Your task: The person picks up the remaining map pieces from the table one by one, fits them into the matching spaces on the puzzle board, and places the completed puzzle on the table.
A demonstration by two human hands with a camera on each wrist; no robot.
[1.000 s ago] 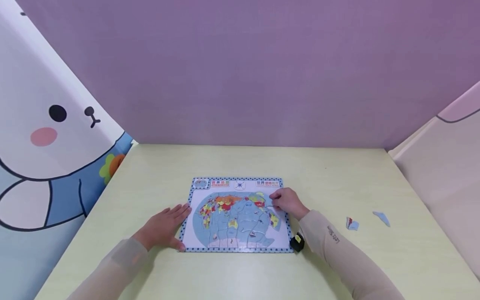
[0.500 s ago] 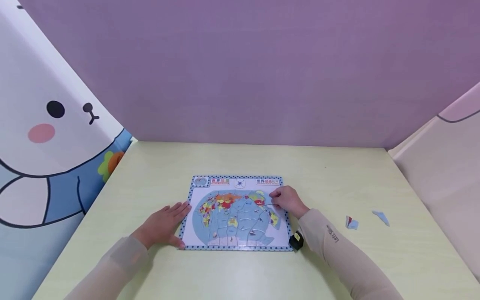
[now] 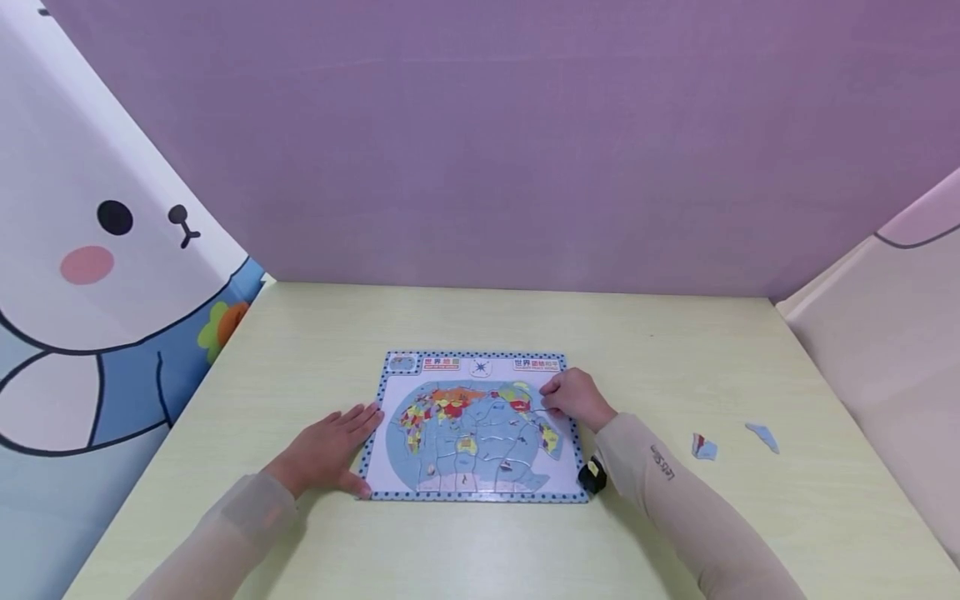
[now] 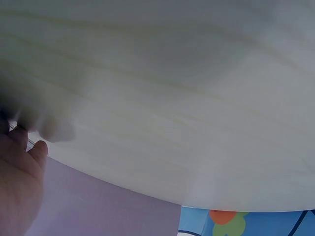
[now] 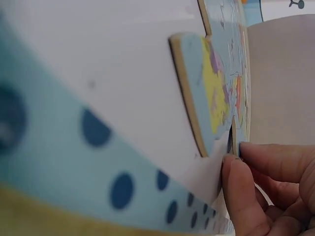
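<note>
A world-map jigsaw puzzle (image 3: 495, 429) lies on the table in its white board with a dotted blue border (image 3: 472, 497). My left hand (image 3: 326, 450) rests at the board's left edge, fingers spread, thumb near the lower corner. At the right side of the map, my right hand (image 3: 576, 397) pinches a puzzle piece (image 5: 234, 140) between thumb and forefinger. The right wrist view shows that piece tilted on edge beside a yellow-and-blue piece (image 5: 204, 93), which lies on the white backing. In the left wrist view only part of the left hand (image 4: 19, 182) shows, at the left edge.
Two loose puzzle pieces lie to the right: one red and blue (image 3: 703, 447), one a slim blue sliver (image 3: 763, 436). A small black block (image 3: 592, 477) is by the right wrist, at the board's lower right corner. A purple wall (image 3: 510, 167) stands behind the table.
</note>
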